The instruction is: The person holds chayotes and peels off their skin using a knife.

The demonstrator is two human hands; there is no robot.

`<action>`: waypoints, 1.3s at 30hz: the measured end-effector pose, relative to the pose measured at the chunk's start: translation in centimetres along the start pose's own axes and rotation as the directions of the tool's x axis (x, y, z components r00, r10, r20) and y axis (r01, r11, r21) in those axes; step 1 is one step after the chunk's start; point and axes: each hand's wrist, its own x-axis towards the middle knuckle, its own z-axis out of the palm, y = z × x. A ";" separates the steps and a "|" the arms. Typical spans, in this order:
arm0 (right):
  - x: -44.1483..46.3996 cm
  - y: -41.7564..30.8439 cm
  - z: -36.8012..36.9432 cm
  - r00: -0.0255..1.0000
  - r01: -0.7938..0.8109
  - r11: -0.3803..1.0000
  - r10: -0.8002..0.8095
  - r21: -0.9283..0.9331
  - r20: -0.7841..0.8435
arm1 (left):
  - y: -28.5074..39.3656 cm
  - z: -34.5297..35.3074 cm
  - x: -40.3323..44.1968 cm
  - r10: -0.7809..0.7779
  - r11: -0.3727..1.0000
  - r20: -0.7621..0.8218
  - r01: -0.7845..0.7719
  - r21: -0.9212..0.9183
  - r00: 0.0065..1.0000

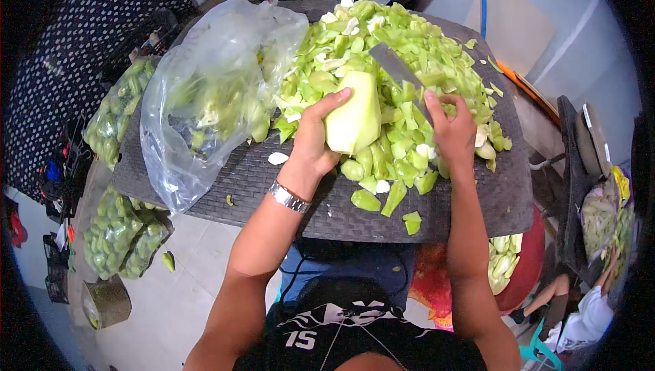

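Note:
My left hand (319, 129), with a metal watch at the wrist, is wrapped round a large peeled pale-green fruit (355, 115) above the dark woven table (266, 197). To its right, my right hand (452, 122) grips a knife (396, 65), whose broad blade points up and left, apart from the fruit. Behind and beneath both hands spreads a big heap of green peelings and cut pieces (416, 37). Left of the heap lies a clear plastic bag (184, 98) with green pieces inside.
Filled bags of green produce (112, 234) stand on the floor at left, near a square container (107, 304). Below the table's right edge sits a red basin (531, 262) holding pale pieces. Another person (587, 316) is at the lower right.

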 end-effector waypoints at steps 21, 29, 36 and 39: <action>-1.1 0.4 0.8 0.912 0.396 0.874 -0.410 -0.282 0.009 | -0.9 1.1 -0.9 -0.122 0.862 0.389 -0.097 0.498 0.913; 0.0 1.1 0.0 0.930 0.279 0.926 -0.326 -0.254 -0.168 | -1.2 0.3 0.2 -0.022 0.973 0.144 -0.012 0.228 0.989; -3.7 -2.1 1.0 0.939 0.323 0.944 -0.329 0.069 0.100 | -1.2 -0.6 1.2 0.086 0.994 0.010 -0.086 0.071 0.996; -5.2 -2.5 2.1 0.898 0.431 0.902 -0.425 -0.031 0.116 | -1.6 -0.4 0.9 0.202 0.970 -0.017 -0.197 0.145 0.979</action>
